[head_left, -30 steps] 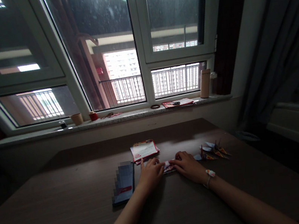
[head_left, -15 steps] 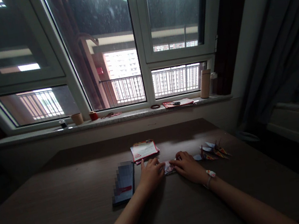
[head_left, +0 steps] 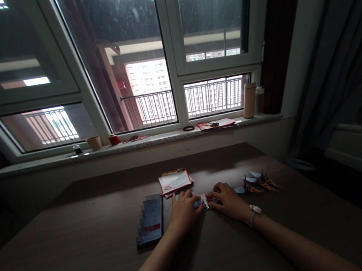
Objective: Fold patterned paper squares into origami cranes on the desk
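A small piece of folded paper (head_left: 204, 202), pale with pinkish print, lies on the dark brown table (head_left: 80, 235). My left hand (head_left: 187, 208) holds its left side, fingers bent and pressed down on it. On the opposite side my right hand (head_left: 225, 199) grips the paper between thumb and fingers. Parts of the sheet are hidden under the fingers. Right of my right hand sit several folded paper cranes (head_left: 261, 183). A smartphone (head_left: 151, 221) lies left of my left hand. Just beyond that hand is a small stack of printed paper sheets (head_left: 175, 181) with red borders.
Behind the table runs a stone windowsill (head_left: 164, 139). On it stand a tan flask (head_left: 249, 101), a brown cup (head_left: 94, 143) and a small red container (head_left: 114, 139). Red-and-white papers (head_left: 220, 123) with a dark object on top lie there too.
The fingers have shifted slightly on the folded paper. More of a whitish upright strip of it now shows between my hands. The other things stay in place.
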{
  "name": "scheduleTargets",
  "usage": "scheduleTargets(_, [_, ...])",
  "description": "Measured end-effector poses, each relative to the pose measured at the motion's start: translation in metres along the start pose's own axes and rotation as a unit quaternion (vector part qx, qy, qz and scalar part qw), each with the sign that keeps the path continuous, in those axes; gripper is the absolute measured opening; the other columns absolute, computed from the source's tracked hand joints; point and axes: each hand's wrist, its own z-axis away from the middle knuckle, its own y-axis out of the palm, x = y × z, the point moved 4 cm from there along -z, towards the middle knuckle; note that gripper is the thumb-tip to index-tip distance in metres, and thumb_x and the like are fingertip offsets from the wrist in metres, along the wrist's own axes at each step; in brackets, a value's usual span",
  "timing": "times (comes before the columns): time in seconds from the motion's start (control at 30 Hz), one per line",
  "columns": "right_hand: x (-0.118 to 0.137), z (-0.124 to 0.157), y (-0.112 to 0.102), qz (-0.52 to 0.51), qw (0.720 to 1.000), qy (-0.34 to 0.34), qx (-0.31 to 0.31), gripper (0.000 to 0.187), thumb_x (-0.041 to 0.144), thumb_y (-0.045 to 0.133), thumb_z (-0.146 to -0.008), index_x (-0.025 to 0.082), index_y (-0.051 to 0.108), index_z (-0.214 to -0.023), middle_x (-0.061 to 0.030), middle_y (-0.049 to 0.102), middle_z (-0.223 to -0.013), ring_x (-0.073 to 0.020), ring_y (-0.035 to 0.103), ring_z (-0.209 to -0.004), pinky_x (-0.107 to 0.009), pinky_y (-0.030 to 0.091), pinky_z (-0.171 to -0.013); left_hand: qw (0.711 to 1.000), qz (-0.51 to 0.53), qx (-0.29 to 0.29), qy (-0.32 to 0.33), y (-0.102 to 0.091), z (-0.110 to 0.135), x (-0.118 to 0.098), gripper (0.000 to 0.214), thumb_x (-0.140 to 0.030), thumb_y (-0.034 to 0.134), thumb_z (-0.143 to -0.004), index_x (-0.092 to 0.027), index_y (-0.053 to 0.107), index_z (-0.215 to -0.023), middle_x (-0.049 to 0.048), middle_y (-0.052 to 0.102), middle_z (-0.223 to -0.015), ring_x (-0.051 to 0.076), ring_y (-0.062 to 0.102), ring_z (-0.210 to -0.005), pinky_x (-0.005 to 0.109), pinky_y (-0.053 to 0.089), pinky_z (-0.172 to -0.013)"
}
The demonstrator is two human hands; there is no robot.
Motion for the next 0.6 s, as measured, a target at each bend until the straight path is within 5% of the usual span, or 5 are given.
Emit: scheduleTargets(0.6, [-0.0076,-0.0053,0.0018,-0.048,0.998,0.03,0.027,0.042,0.054,0.066,-0.083,0.031,0.07,-0.118,-0.0084,0.054,-0.115,-0.0258,0.048,-0.111,-0.037,0.041,-0.099,0.999,0.007,0.032,-0.013,-0.0033,-0.0033,0.0027,0.04,-0.061,0.062,-0.081,-0.037,0.071,-0.112,0.005,0.064,-0.117,0.029,0.054,-0.116,0.05,0.037,-0.103])
